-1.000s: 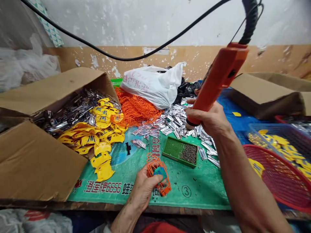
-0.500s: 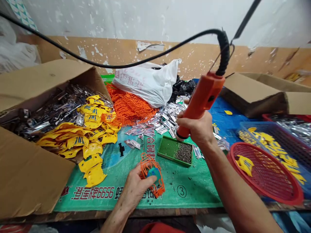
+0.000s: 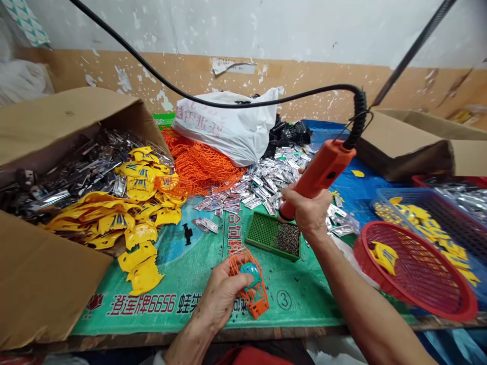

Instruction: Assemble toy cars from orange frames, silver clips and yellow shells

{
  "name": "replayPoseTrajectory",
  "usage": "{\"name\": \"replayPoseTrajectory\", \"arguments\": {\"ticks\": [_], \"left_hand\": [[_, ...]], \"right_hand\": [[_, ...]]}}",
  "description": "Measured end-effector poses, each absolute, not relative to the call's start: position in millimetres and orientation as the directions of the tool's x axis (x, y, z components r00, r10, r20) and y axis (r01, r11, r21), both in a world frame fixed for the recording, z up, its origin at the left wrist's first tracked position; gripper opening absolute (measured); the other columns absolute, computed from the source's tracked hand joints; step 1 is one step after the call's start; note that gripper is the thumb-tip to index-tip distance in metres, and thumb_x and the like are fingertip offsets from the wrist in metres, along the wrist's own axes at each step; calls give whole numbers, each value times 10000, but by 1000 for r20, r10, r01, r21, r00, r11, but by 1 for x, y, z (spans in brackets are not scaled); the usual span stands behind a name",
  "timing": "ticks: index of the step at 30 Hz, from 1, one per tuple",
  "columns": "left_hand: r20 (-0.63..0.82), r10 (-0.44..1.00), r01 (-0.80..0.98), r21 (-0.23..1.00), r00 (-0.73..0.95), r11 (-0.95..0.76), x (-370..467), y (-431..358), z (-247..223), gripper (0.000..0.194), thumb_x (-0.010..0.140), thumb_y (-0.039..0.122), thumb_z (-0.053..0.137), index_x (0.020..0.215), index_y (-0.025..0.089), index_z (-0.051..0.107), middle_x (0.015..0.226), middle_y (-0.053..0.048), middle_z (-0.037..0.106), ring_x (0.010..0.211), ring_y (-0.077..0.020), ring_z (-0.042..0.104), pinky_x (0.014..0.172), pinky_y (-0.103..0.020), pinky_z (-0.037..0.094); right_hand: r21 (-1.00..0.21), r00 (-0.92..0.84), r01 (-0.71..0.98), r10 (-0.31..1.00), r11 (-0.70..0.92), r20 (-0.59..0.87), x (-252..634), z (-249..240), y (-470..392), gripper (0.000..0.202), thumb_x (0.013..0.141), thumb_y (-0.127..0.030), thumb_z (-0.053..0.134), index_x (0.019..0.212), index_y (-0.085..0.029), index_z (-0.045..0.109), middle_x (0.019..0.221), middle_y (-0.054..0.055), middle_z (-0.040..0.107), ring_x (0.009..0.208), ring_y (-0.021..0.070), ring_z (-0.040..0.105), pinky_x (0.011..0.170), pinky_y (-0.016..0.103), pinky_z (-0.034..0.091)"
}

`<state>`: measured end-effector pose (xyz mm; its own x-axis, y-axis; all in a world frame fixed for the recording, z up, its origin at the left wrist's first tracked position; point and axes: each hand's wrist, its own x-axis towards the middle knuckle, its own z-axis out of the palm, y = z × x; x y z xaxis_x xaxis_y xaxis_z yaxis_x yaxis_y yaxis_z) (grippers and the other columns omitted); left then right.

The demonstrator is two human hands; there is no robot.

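My left hand (image 3: pixel 224 289) is closed around an orange plastic frame (image 3: pixel 258 303), its thumb pressing on a teal piece (image 3: pixel 251 274) set inside it. Both are held low over the green sheet near the front of the table. In my right hand (image 3: pixel 310 205) is an orange-red electric screwdriver (image 3: pixel 323 170), gripped round the body and tilted with its lower end down. That end is over the green perforated tray (image 3: pixel 262 246); whether it touches the screws cannot be made out. Small dark screws (image 3: pixel 288 238) fill the tray's right part.
Yellow shells (image 3: pixel 140 235) spill from a cardboard box (image 3: pixel 61 279) at left. Orange frames (image 3: pixel 201 165), a white bag (image 3: pixel 224 126) and silvery pieces (image 3: pixel 262 185) lie behind. A red basket (image 3: pixel 418 263) stands right. The screwdriver's black cable (image 3: pixel 160 83) crosses above.
My left hand has shifted slightly right and nearer me with the orange frame, which has turned; the teal piece shows more fully. The screwdriver has lowered and leans further right; its cable hangs lower.
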<state>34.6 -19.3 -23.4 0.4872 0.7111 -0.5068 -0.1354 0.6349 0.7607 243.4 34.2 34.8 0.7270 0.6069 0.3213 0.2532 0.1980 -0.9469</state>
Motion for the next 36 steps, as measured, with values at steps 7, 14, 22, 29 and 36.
{"name": "replayPoseTrajectory", "arguments": {"ticks": [7, 14, 22, 29, 36], "left_hand": [[-525, 700, -155, 735, 484, 660, 36, -18, -21, 336, 605, 176, 694, 936, 146, 643, 822, -25, 669, 643, -125, 589, 573, -233, 471], [-535, 697, -153, 730, 478, 666, 36, -17, -19, 370, 608, 174, 687, 971, 134, 629, 891, -56, 680, 677, -128, 594, 571, -225, 467], [-560, 691, -146, 719, 458, 679, 36, -17, -17, 408, 578, 188, 704, 976, 133, 633, 905, -54, 677, 667, -127, 590, 563, -231, 465], [-561, 690, -160, 711, 457, 684, 36, -17, -17, 404, 562, 194, 728, 955, 145, 646, 890, -47, 684, 665, -132, 597, 566, -237, 460], [-553, 697, -192, 704, 457, 684, 37, -17, -14, 346, 557, 182, 742, 892, 144, 665, 812, -22, 675, 645, -123, 587, 580, -233, 463]], "right_hand": [[-938, 723, 280, 597, 204, 346, 241, 35, 33, 179, 546, -204, 717, 602, -171, 550, 607, -33, 585, 510, 116, 530, 537, 308, 476], [-935, 726, 278, 589, 219, 354, 240, 35, 33, 176, 537, -183, 726, 589, -165, 559, 618, -30, 588, 506, 119, 534, 520, 305, 471], [-941, 713, 272, 614, 202, 338, 239, 37, 30, 177, 567, -195, 730, 618, -159, 564, 621, -23, 585, 522, 120, 535, 540, 302, 463], [-938, 713, 288, 610, 193, 344, 237, 37, 30, 193, 551, -200, 741, 605, -184, 556, 613, -30, 591, 519, 130, 533, 557, 325, 469], [-937, 711, 288, 611, 198, 347, 239, 33, 30, 181, 565, -215, 741, 594, -172, 567, 630, -26, 585, 540, 125, 532, 553, 305, 462]]}}
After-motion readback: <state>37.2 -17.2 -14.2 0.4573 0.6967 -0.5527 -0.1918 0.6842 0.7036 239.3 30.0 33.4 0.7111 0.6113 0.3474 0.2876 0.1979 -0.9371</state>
